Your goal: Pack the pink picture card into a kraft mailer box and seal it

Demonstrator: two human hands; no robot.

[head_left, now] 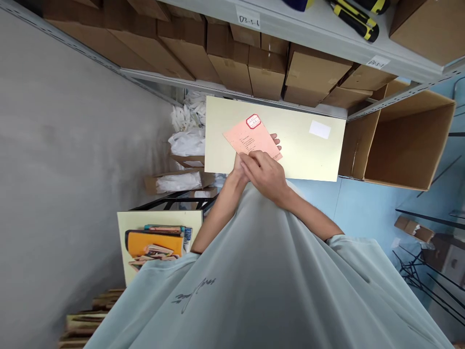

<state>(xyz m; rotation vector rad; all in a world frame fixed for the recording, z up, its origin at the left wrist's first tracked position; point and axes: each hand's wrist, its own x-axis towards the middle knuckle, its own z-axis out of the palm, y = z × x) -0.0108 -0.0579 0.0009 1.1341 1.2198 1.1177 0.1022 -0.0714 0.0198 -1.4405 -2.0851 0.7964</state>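
Observation:
Both my hands meet in front of my chest over a pale yellow board (308, 155) with a white label. A pink printed slip (250, 138) with a red-edged sticker at its top lies against my left hand (274, 143), which sits under the slip with its fingertips showing at the right edge. My right hand (265, 174) lies on top, its fingers curled and pressed on the slip's lower edge. My light grey shirt fills the lower part of the view.
Shelves of closed brown cartons (232, 53) run above. An open empty carton (407, 140) sits at the right. White bagged goods (185, 140) lie at the left, and a box of books (156, 242) stands below them. Yellow-black tools (356, 19) rest on the top shelf.

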